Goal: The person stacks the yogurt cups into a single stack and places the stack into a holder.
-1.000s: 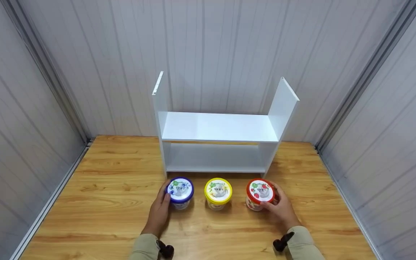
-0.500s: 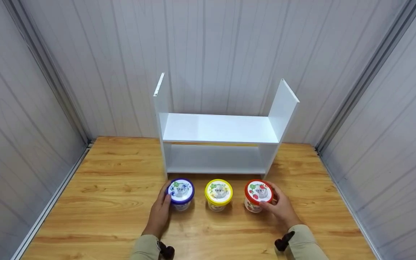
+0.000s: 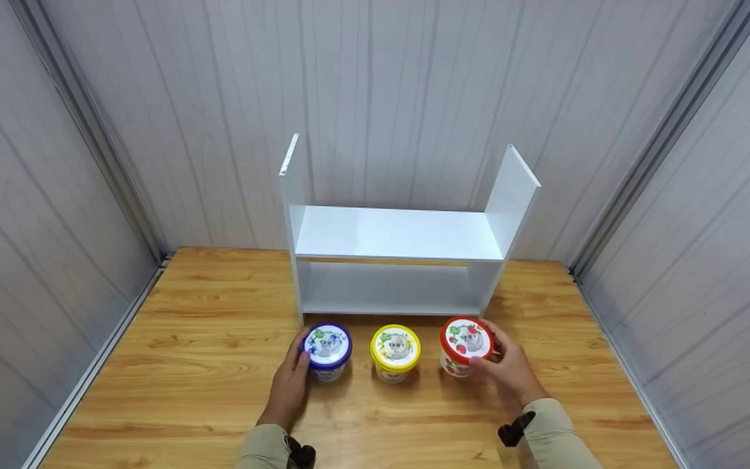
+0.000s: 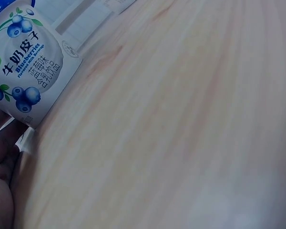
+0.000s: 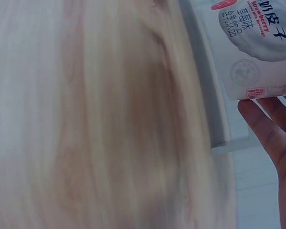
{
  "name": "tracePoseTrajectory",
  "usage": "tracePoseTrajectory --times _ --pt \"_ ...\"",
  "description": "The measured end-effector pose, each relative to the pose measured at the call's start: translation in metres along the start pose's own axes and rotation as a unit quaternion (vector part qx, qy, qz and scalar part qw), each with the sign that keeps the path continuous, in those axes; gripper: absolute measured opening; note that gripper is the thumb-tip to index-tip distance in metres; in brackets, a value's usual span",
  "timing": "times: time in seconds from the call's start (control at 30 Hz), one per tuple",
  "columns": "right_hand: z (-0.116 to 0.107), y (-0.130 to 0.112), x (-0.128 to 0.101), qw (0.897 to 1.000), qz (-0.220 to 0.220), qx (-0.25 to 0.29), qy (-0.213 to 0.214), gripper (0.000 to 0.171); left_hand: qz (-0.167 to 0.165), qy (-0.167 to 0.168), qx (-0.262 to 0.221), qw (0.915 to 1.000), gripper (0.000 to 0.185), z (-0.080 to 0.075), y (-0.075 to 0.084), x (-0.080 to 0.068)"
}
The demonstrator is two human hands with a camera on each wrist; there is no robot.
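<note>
Three lidded milk beverage cups form a row in the head view. My left hand (image 3: 288, 381) grips the blue-lidded blueberry cup (image 3: 328, 345) from its left side, thumb on the near side. Its blueberry print (image 4: 25, 98) shows in the left wrist view. On the right, my right hand (image 3: 510, 369) holds the red-lidded strawberry cup (image 3: 466, 341) between thumb and fingers, slightly raised over the table. In the right wrist view, fingertips (image 5: 251, 112) lie at that cup's bottom edge. Between them the yellow-lidded cup (image 3: 395, 350) stands upright, untouched.
Just behind the cups stands a white two-tier shelf (image 3: 398, 232) with tall side panels and an open top. The wooden table (image 3: 219, 365) extends to both sides. Pale panel walls (image 3: 375, 98) enclose it at the back, left and right.
My right hand has shifted the strawberry cup slightly left, then raised it a little. My left hand and the blueberry cup have stayed in place, as has the yellow-lidded cup.
</note>
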State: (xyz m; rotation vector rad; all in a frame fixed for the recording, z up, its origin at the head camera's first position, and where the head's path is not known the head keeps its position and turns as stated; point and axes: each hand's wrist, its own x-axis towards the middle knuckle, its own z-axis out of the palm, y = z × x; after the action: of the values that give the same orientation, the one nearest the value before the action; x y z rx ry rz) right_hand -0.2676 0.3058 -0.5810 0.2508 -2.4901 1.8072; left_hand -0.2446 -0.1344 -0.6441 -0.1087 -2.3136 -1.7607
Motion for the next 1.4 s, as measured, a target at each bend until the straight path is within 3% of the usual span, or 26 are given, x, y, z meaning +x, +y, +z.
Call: tracePoseTrajectory --times 0.43,0.87,1.2,1.4 --pt "0.002 -0.021 0.006 1.000 -0.006 0.005 -0.004 0.088 -0.002 -0.001 -0.001 1.0000 0.049 0.000 -0.001 0.000" --pt "0.015 -0.037 0.012 0.998 -0.057 0.035 -0.014 0.088 -0.016 0.006 0.001 0.9999 0.049 0.000 -0.001 0.000" --pt "0.026 -0.042 0.017 0.998 -0.061 0.011 -0.017 0.089 -0.020 0.000 0.000 0.9998 0.050 0.002 0.003 0.001" --pt "0.024 -0.045 0.019 0.997 -0.067 0.034 -0.009 0.087 -0.025 0.001 0.004 0.9997 0.050 0.004 0.005 -0.001"
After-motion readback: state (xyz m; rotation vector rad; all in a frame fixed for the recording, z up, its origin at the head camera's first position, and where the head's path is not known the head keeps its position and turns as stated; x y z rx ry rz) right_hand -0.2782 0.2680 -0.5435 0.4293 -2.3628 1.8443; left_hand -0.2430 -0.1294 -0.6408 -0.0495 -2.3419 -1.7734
